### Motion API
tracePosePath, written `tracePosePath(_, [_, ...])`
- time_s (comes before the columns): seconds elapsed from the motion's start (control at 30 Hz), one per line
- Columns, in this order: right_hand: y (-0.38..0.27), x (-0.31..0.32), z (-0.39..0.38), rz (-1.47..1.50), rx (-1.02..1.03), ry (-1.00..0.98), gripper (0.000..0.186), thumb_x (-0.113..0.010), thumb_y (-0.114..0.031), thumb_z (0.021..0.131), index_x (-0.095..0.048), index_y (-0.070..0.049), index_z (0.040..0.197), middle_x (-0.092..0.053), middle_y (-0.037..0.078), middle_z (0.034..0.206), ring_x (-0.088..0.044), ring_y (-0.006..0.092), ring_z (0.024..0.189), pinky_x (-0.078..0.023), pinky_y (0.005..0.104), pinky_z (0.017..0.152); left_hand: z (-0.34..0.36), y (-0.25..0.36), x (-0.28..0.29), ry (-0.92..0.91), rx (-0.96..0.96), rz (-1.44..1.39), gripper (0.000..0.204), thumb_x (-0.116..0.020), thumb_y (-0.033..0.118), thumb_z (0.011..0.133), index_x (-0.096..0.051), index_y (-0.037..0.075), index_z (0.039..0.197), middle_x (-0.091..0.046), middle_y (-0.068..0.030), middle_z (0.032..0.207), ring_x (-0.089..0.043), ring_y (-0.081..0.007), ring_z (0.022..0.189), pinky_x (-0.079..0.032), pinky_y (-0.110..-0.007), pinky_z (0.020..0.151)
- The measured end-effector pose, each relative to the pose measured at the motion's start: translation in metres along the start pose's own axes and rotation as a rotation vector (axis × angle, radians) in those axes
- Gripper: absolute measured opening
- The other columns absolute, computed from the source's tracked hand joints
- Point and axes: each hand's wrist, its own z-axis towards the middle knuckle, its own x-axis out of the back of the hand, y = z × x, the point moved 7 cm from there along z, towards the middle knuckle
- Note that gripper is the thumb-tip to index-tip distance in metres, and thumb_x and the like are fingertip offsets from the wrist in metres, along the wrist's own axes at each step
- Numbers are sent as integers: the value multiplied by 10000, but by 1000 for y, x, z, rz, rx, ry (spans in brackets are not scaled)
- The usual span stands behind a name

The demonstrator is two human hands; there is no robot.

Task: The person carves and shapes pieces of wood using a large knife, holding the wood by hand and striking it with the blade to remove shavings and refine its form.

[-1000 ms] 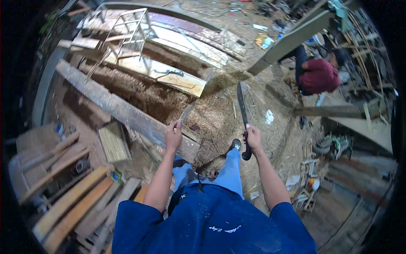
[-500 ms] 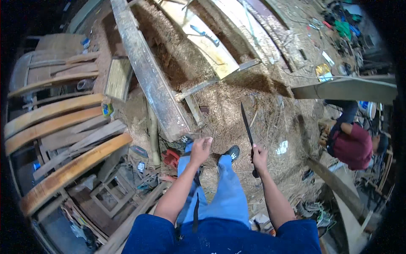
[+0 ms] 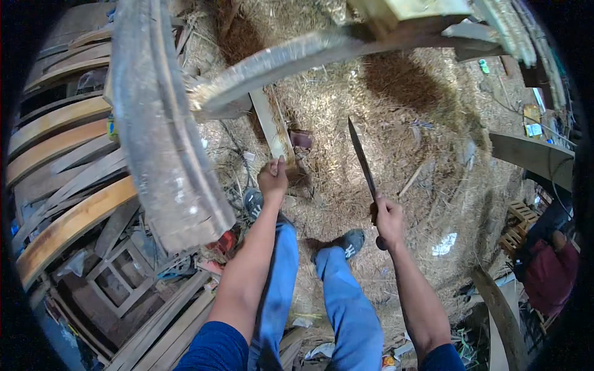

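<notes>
My right hand (image 3: 388,219) is closed on the dark handle of a long machete (image 3: 359,150), its narrow blade pointing up and forward over the straw-covered ground. My left hand (image 3: 272,180) is closed at the foot of an upright pale plank (image 3: 267,120); what its fingers hold, if anything, is too small to tell. Just left of it a wide weathered board (image 3: 158,142) reaches toward me. A curved grey beam (image 3: 278,62) crosses above the plank.
Stacked curved boards (image 3: 62,247) and scrap wood fill the left side. A co-worker in a maroon top (image 3: 550,278) crouches at the right by a slatted wooden piece (image 3: 521,226). A slanting post (image 3: 495,294) and another beam (image 3: 526,154) stand nearby.
The view has tipped down and moved toward the boards, which appear closer. My left hand has shifted forward in the picture, fingers still closed; my right hand still holds the machete.
</notes>
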Motion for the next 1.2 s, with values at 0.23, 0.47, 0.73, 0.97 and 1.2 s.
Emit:
tracePosePath(0.23, [39, -77, 58, -68, 30, -125, 555, -552, -419, 1031, -664, 17, 706, -555, 41, 564, -513, 122, 534, -397, 321, 505, 134, -103, -18, 315, -357, -132, 677, -790, 372, 856, -533, -37, 1330, -690, -168, 962, -664, -297, 850, -517, -396, 755])
tracePosePath(0.47, [48, -56, 31, 56, -32, -78, 448, -557, -335, 1035, -722, 21, 820, -582, 45, 595, -526, 100, 548, -392, 295, 495, 98, -41, -50, 283, -231, 242, 274, -762, 284, 845, -730, 13, 867, -689, -225, 769, -672, -411, 708, -517, -481, 659])
tracePosePath(0.73, [-15, 11, -84, 13, -57, 25, 353, -692, -283, 959, -674, -7, 740, -564, -10, 601, -497, 66, 570, -386, 271, 506, -78, -13, -5, 35, -83, 107, 219, -769, 204, 815, -770, 30, 948, -721, -208, 838, -710, -350, 776, -533, -404, 750])
tracePosePath(0.97, [-83, 89, -187, 178, 55, 305, 300, -764, -240, 906, -639, -42, 719, -557, -17, 577, -508, 71, 480, -378, 253, 443, -211, 119, 75, -105, -304, -54, 265, -755, 213, 831, -679, -40, 814, -606, -260, 709, -609, -391, 621, -457, -434, 607])
tracePosePath(1.2, [-317, 150, -302, 466, 336, 321, 259, -816, -170, 858, -724, -29, 1054, -525, -60, 635, -468, 42, 519, -354, 243, 467, -256, 284, 192, -35, -535, -436, 147, -708, 118, 858, -741, 10, 953, -669, -221, 780, -663, -353, 690, -487, -409, 633])
